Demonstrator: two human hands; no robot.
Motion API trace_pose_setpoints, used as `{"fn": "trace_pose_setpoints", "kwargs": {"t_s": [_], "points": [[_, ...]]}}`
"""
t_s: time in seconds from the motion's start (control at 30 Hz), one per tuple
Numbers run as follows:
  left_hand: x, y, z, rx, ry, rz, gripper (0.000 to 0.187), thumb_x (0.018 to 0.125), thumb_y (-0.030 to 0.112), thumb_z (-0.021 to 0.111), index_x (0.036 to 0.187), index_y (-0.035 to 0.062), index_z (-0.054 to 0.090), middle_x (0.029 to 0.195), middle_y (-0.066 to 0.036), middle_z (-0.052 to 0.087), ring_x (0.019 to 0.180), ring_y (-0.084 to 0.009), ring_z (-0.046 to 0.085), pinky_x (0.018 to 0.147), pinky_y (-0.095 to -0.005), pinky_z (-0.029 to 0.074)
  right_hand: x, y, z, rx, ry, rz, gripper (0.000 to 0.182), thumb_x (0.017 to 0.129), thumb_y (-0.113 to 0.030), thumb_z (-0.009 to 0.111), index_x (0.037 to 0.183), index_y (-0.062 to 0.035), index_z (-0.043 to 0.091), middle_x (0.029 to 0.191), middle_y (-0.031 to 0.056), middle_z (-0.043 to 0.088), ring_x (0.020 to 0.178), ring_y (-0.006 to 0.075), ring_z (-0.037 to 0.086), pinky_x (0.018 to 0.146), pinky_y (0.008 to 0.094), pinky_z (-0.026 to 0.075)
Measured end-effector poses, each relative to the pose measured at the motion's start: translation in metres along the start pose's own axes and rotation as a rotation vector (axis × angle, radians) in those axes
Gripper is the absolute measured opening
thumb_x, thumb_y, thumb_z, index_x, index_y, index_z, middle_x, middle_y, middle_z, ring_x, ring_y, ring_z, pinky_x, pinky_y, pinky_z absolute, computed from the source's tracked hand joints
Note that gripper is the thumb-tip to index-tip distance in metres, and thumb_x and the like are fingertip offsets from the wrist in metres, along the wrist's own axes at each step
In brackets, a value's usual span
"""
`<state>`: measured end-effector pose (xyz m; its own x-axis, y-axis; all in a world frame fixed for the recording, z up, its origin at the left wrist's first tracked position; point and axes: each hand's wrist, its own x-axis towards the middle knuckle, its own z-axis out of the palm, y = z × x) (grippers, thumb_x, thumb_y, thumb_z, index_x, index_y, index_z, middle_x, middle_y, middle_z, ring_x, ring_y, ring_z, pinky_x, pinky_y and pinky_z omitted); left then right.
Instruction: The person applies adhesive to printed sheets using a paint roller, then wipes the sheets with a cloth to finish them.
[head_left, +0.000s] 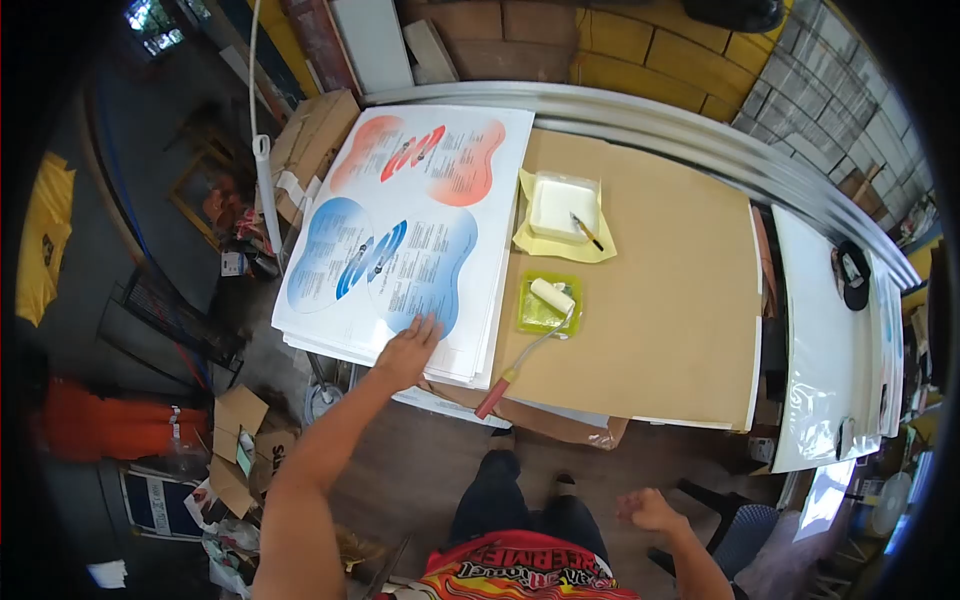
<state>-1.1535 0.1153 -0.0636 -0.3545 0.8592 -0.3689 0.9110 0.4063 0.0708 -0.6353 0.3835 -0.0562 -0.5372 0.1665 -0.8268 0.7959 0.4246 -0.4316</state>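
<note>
My left hand (408, 352) lies flat with its fingers spread on the lower part of a stack of printed sheets (460, 340), over the edge of a blue shape. The top sheet shows red and blue rounded figures with text. My right hand (645, 508) hangs in the air in front of the table, right of my body, its fingers curled; whether it holds anything is hidden. A roller (552, 296) with a red handle rests in a green tray (527, 318), its handle reaching past the brown board's front edge. Behind it, a brush (588, 232) lies in a white container (560, 205) on yellow paper.
Brown board (660, 300) covers the table's right part. Corrugated metal sheets (640, 118) run along the back. Cardboard boxes (310, 135) stand at the left. A dark chair (745, 535) is at the lower right. Another table (820, 380) bears a black cap (855, 275).
</note>
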Motion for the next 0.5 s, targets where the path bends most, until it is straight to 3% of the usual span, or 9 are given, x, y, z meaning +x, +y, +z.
{"fn": "trace_pose_setpoints", "kwargs": {"t_s": [0.07, 0.13, 0.2, 0.23, 0.27, 0.33, 0.43, 0.5], "points": [[-0.001, -0.012, -0.002, -0.020, -0.022, 0.080, 0.089, 0.079, 0.018, 0.083, 0.152, -0.0010, 0.035, 0.160, -0.028, 0.030, 0.147, -0.0441, 0.036, 0.113, -0.0462, 0.044, 0.039, 0.003, 0.001, -0.100, 0.041, -0.156, 0.041, 0.083, -0.032, 0.077, 0.113, -0.0035, 0.075, 0.100, 0.0226, 0.075, 0.095, 0.0349, 0.074, 0.088, 0.0414, 0.057], [0.001, -0.022, -0.003, 0.025, -0.017, 0.138, 0.087, 0.080, 0.022, 0.082, 0.151, -0.0021, 0.037, 0.158, -0.028, 0.034, 0.144, -0.0439, 0.041, 0.110, -0.0449, 0.047, 0.066, -0.028, -0.016, -0.259, -0.075, -0.172, 0.041, 0.081, -0.033, 0.076, 0.112, -0.0047, 0.076, 0.103, 0.0232, 0.073, 0.098, 0.0409, 0.071, 0.090, 0.0441, 0.056], [-0.003, -0.022, -0.006, -0.001, -0.066, 0.140, 0.085, 0.082, 0.022, 0.080, 0.151, -0.0023, 0.036, 0.159, -0.028, 0.034, 0.144, -0.0446, 0.041, 0.109, -0.0448, 0.047, 0.084, -0.051, -0.023, -0.235, 0.005, -0.175, 0.042, 0.079, -0.030, 0.077, 0.112, -0.0034, 0.075, 0.106, 0.0232, 0.073, 0.102, 0.0393, 0.071, 0.095, 0.0447, 0.055], [-0.005, -0.021, -0.007, -0.013, -0.096, 0.145, 0.085, 0.084, 0.022, 0.079, 0.152, -0.0024, 0.035, 0.159, -0.027, 0.034, 0.144, -0.0450, 0.041, 0.109, -0.0448, 0.047, 0.093, -0.059, -0.027, -0.221, 0.051, -0.274, 0.042, 0.079, -0.030, 0.077, 0.112, -0.0030, 0.075, 0.109, 0.0229, 0.073, 0.105, 0.0387, 0.070, 0.097, 0.0439, 0.054], [-0.006, -0.024, -0.003, -0.010, -0.102, 0.171, 0.086, 0.084, 0.024, 0.079, 0.152, -0.0023, 0.035, 0.159, -0.027, 0.034, 0.145, -0.0453, 0.039, 0.111, -0.0464, 0.045, 0.099, -0.064, -0.030, -0.207, 0.094, -0.370, 0.043, 0.079, -0.030, 0.077, 0.112, -0.0027, 0.075, 0.112, 0.0225, 0.073, 0.107, 0.0381, 0.069, 0.099, 0.0432, 0.053], [-0.008, -0.032, 0.008, -0.006, -0.107, 0.215, 0.088, 0.084, 0.029, 0.078, 0.154, -0.0021, 0.033, 0.160, -0.027, 0.033, 0.147, -0.0459, 0.035, 0.115, -0.0497, 0.040, 0.107, -0.078, -0.031, -0.150, 0.126, -0.369, 0.044, 0.081, -0.030, 0.077, 0.115, -0.0024, 0.074, 0.116, 0.0224, 0.072, 0.110, 0.0374, 0.069, 0.099, 0.0428, 0.053], [-0.012, -0.025, -0.019, 0.056, -0.012, 0.297, 0.097, 0.081, 0.038, 0.080, 0.155, -0.0018, 0.032, 0.161, -0.028, 0.030, 0.149, -0.0472, 0.028, 0.120, -0.0552, 0.031, 0.127, -0.097, -0.023, -0.133, 0.164, -0.366, 0.044, 0.084, -0.029, 0.076, 0.119, -0.0026, 0.073, 0.120, 0.0221, 0.071, 0.113, 0.0357, 0.068, 0.099, 0.0423, 0.053], [-0.005, -0.012, -0.008, -0.063, 0.069, 0.235, 0.101, 0.080, 0.045, 0.080, 0.155, -0.0018, 0.032, 0.161, -0.027, 0.030, 0.149, -0.0471, 0.027, 0.119, -0.0584, 0.029, 0.138, -0.112, -0.009, -0.073, 0.170, -0.350, 0.045, 0.086, -0.030, 0.075, 0.121, -0.0028, 0.072, 0.120, 0.0223, 0.071, 0.113, 0.0345, 0.068, 0.099, 0.0418, 0.053]]}}
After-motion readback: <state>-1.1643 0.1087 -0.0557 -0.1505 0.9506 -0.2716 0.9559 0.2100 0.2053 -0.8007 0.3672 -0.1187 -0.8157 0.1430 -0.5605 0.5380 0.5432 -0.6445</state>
